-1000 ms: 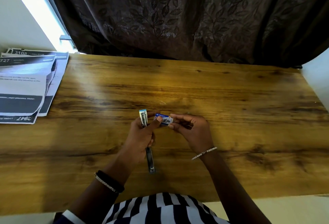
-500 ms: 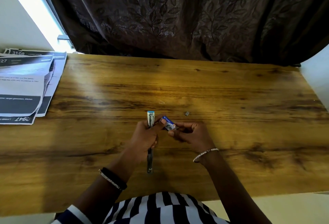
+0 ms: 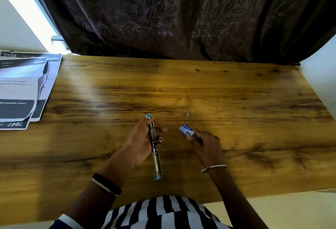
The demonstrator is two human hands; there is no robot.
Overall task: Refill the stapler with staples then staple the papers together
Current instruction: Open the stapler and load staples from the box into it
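Note:
My left hand [image 3: 140,141] grips a blue and metal stapler [image 3: 156,163] that is swung open flat, its long staple tray pointing toward me over the wooden table [image 3: 254,119]. My right hand [image 3: 205,142] pinches a small blue staple box [image 3: 186,130] at its near end, a hand's width to the right of the stapler. A short block of staples [image 3: 187,114] lies loose on the table just beyond the box. The papers [image 3: 20,90] lie in a loose stack at the table's far left corner.
A tiny bent staple [image 3: 161,103] lies on the wood beyond the stapler. A dark leaf-patterned curtain [image 3: 181,16] hangs along the table's far edge. White walls flank the table on both sides.
My right hand has pulled the staple box away to the right of the stapler. A small block of staples has appeared on the table beyond it. My left hand still holds the open stapler.

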